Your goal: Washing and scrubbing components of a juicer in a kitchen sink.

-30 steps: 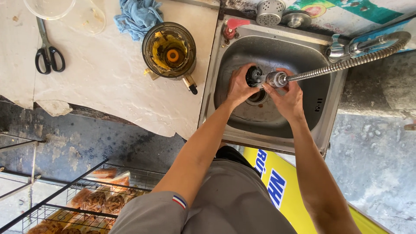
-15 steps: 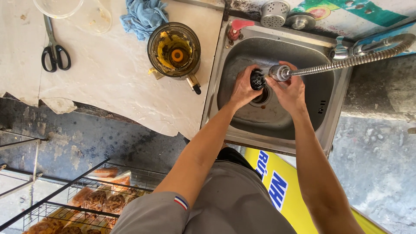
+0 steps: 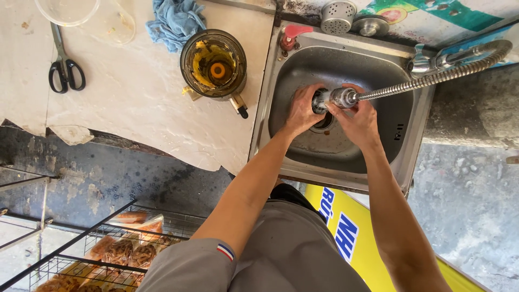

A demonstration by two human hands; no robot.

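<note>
Both my hands are over the steel sink (image 3: 401, 141). My right hand (image 3: 359, 120) grips the head of a flexible metal spray hose (image 3: 427, 79) that runs from the tap at the right rim. My left hand (image 3: 301, 111) is cupped around a small dark round object (image 3: 319, 102) at the spray head, above the drain; what the object is stays unclear. On the counter to the left stands a juicer bowl (image 3: 213, 65) smeared with yellow pulp, an orange hub in its middle.
A blue cloth (image 3: 175, 19), black-handled scissors (image 3: 64, 60) and a clear plastic tub (image 3: 70, 10) lie on the pale counter (image 3: 130, 103). A perforated metal strainer cup (image 3: 338, 16) and a red piece (image 3: 293, 33) sit behind the sink. A wire rack with packaged food (image 3: 121, 251) stands below left.
My hands stay at the spray head over the drain with only small shifts. The view has drifted slightly, so everything sits a little lower and to the right.
</note>
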